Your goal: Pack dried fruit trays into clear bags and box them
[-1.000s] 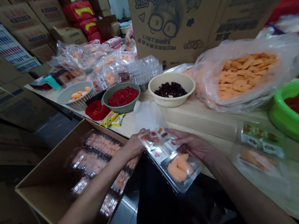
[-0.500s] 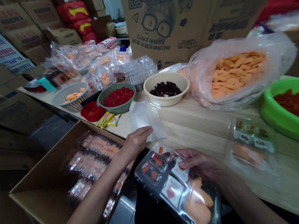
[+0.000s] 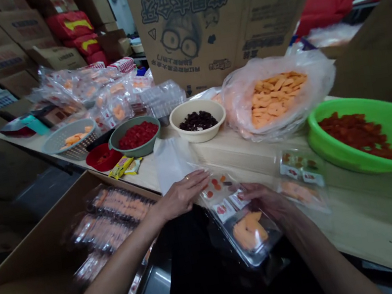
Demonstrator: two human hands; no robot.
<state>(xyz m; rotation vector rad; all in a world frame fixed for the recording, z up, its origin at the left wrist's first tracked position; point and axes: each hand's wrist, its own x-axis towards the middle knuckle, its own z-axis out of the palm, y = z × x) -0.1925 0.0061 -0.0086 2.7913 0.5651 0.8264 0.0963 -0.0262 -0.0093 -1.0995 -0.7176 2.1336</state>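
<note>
Pale wood-grain tabletop (image 3: 374,222) spans the right; the clear plastic candy tray (image 3: 240,212) overhangs its near edge, right hand (image 3: 270,199) pinching the right rim, left hand (image 3: 180,197) straight-fingered at the far-left corner. Probably light, slick, flexible: hold by both rims.

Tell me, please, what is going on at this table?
A person's right hand holds a clear snack tray by the edge of the table, with the left hand stretched flat toward its far corner. Another pack lies to the right; rows of packs sit in the open carton at left.
</note>
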